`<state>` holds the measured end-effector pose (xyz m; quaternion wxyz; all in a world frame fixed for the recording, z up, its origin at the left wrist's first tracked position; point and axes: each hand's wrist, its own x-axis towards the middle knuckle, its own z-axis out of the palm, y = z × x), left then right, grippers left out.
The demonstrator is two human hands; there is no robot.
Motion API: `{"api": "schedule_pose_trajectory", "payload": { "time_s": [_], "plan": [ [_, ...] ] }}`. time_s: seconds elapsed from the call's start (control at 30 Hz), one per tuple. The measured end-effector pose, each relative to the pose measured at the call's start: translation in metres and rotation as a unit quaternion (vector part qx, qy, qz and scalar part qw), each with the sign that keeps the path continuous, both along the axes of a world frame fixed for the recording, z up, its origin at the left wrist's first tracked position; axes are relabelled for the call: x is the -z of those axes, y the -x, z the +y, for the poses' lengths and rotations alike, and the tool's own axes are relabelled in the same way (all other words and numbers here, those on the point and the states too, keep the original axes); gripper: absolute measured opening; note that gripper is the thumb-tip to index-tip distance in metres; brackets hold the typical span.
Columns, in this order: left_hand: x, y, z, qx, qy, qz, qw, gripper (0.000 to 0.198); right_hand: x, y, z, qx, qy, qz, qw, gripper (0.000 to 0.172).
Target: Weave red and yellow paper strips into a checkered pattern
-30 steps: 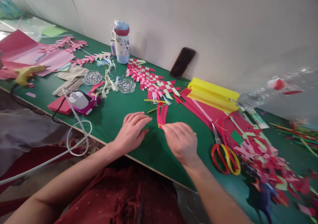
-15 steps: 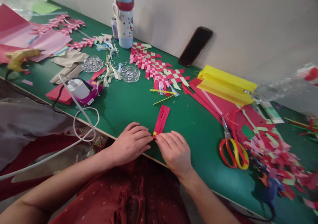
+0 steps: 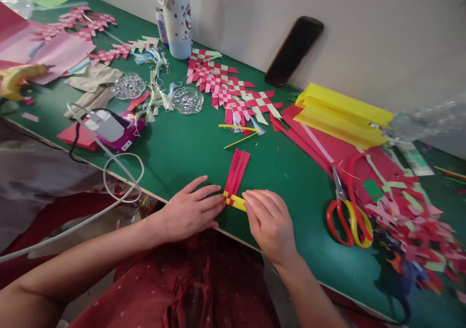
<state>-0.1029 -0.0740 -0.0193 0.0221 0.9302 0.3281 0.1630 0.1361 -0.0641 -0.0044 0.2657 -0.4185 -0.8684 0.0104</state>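
Note:
Narrow red paper strips [image 3: 237, 171] fan away from me on the green table, crossed at their near end by yellow paper strips [image 3: 238, 203] in a small weave. My left hand [image 3: 192, 205] lies flat with its fingers stretched out, the fingertips touching the left end of the weave. My right hand [image 3: 271, 221] is closed, pinching the right end of the yellow strips between thumb and fingers. Just beyond the red strips lie a loose yellow strip [image 3: 238, 127] and a thinner yellow sliver [image 3: 240, 140].
Scissors [image 3: 347, 216] and paper scraps [image 3: 411, 216] lie at right, below folded yellow paper [image 3: 344, 117]. A phone [image 3: 294, 51] leans on the wall. Woven paper pieces [image 3: 229, 88], bead trays [image 3: 188, 100], a bottle [image 3: 177, 22], a white cable [image 3: 120, 158] and a glue gun [image 3: 18, 80] surround the workspace.
My right hand has moved right, away from my left hand, and more of the yellow strips now shows between them. The view has shifted slightly downward.

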Motion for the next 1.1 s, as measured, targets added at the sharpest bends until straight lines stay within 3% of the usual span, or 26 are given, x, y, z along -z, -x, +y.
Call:
{"api": "schedule_pose_trajectory", "payload": {
  "time_s": [0.23,0.8,1.1],
  "plan": [
    [-0.003,-0.003,0.003,0.002,0.017,0.016,1.0,0.041,-0.002,-0.007,-0.002,0.0,0.033,-0.024,0.999,0.011],
    [0.0,-0.003,0.003,0.001,0.028,0.017,0.999,0.038,-0.002,-0.009,0.008,-0.014,0.088,-0.045,0.995,0.021],
    [-0.002,-0.002,0.006,0.006,0.022,0.021,1.0,0.035,0.001,-0.011,0.008,-0.008,0.108,-0.014,0.994,0.018]
  ]
}}
